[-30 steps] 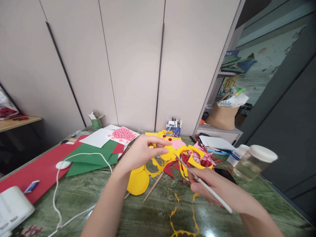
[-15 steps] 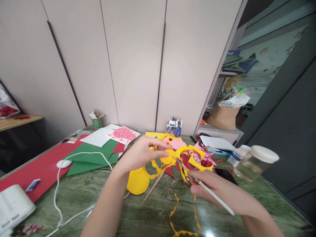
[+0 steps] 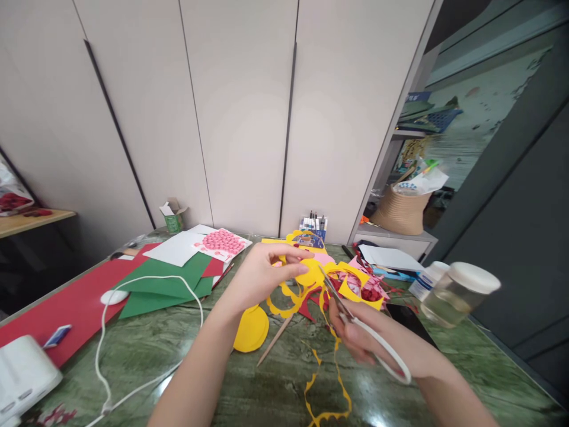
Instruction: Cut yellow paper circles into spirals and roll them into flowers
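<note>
My left hand (image 3: 262, 274) pinches a yellow paper cutout (image 3: 306, 279) with scalloped edges and holds it above the green marble table (image 3: 178, 356). My right hand (image 3: 373, 341) grips white-handled scissors (image 3: 355, 320), whose blades reach into the yellow paper. A thin scalloped yellow strip (image 3: 329, 385) hangs from the cut down toward the table's near edge. A yellow paper disc (image 3: 251, 329) lies on the table under my left wrist.
Green (image 3: 164, 284), red (image 3: 71, 308) and white paper sheets lie at the left, with a white cable (image 3: 104, 332) and a white device (image 3: 22, 373). A wooden stick (image 3: 275, 338) lies mid-table. A glass jar (image 3: 457, 293), paper scraps and a pen holder (image 3: 313, 225) stand at the right and back.
The scissors have swung more upright and moved further into the yellow paper. My left hand has turned the cutout a little, and the hanging yellow strip has grown longer.
</note>
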Available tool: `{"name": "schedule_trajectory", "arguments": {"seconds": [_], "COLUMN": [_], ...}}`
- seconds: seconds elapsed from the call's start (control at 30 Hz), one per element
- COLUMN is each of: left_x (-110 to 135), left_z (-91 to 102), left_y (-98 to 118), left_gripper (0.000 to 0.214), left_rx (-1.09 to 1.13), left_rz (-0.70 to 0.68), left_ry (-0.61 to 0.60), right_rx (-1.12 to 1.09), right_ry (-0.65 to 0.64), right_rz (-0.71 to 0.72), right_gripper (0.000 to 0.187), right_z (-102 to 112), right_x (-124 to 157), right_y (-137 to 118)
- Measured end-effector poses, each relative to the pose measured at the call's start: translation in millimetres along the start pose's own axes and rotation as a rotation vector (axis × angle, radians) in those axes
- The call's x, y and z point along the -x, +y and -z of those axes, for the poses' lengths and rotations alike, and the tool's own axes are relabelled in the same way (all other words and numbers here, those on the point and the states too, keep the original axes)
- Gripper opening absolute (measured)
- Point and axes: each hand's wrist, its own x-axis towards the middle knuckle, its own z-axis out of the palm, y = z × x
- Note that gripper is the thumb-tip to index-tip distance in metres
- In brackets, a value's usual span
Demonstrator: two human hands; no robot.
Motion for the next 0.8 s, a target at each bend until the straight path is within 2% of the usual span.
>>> {"name": "schedule_trajectory", "arguments": {"seconds": [0.17,0.3,0.43,0.63,0.8], "left_x": [-1.7,-1.8,-1.5,3.0,5.2], "left_z": [-16.6,-29.0,-35.4,-39.2,-45.5], "left_y": [-3.1,-8.0,-7.6,0.7,1.3], "left_gripper": [0.017,0.017,0.020,0.019,0.020], "left_rx": [0.151,0.273,0.310,0.211,0.226], "left_rz": [-0.020,-0.026,-0.018,-0.010,-0.002], "left_ry": [0.107,0.190,0.215,0.267,0.280], "right_rx": [-0.219,-0.304,-0.305,-0.272,-0.186], "right_ry": [-0.022,-0.063,-0.044,0.018,0.129], "right_rz": [0.166,0.247,0.248,0.221,0.179], "right_gripper": [0.040,0.040,0.039,0.038,0.036], "right_z": [-4.8,-5.8,-5.1,-4.6,-4.3], "right_x": [-8.0,-12.4,-13.3,-8.7,-5.1], "right_y": [10.1,18.8,19.9,14.9,19.6]}}
